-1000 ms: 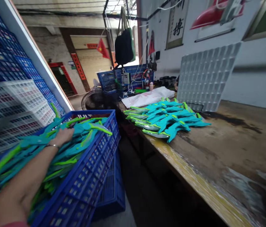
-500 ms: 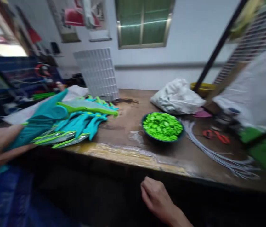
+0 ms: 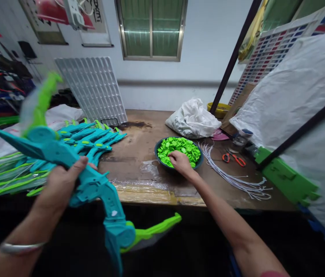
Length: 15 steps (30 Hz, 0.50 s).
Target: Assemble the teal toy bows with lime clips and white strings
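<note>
Teal toy bow (image 3: 93,184) with lime-green tips is being gripped by the left hand (image 3: 61,181); the right hand (image 3: 181,161), fingers curled, is reaching into the bowl (image 3: 159,144) of green discs (image 3: 182,146) beside it.

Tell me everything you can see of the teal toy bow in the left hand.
The teal toy bow looks like moulded plastic: a teal grip and arms with round hubs, and lime-green limb tips, one blurred at upper left, one low over the bench edge. It lies tilted, held off the bench. The left hand grips its middle; nothing else touches it.
</note>
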{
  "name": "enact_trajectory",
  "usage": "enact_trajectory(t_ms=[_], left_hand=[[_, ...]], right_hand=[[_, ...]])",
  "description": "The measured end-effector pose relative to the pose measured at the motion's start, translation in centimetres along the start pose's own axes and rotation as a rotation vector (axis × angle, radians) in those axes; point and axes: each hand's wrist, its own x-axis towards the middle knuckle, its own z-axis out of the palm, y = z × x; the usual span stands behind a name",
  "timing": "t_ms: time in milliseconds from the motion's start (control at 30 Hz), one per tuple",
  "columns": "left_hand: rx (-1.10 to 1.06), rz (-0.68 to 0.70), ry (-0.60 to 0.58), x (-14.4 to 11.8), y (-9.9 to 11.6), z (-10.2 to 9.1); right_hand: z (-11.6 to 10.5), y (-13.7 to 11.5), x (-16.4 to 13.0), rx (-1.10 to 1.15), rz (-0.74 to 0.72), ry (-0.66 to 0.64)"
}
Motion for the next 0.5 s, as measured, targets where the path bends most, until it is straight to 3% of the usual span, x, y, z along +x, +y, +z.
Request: enact_trajectory(t_ms=[67, 167, 267, 367, 500], left_hand=[[-0.007, -0.124, -0.075, -1.4, -3.6, 0.7], [-0.074, -0.17, -0.034, -3.6, -8.9, 1.0], [-0.129, -0.214, 0.004, -6.4, -12.6, 0.7], [-0.178, -0.29, 0.002, -9.0, -14.4, 0.3], [-0.213, -0.412, -0.009, -11.6, -15.1, -0.7]], right_hand=[[1.2, -0.3, 2.8, -0.058, 0.006, -0.082], [3.3, -1.2, 5.5, -0.141, 0.038, -0.17], [4.8, -1.8, 7.0, -0.201, 0.092, -0.227], [5.6, -1.9, 8.4, -0.229, 0.125, -0.272], [6.1, -1.7, 9.6, -0.225, 0.123, -0.292]])
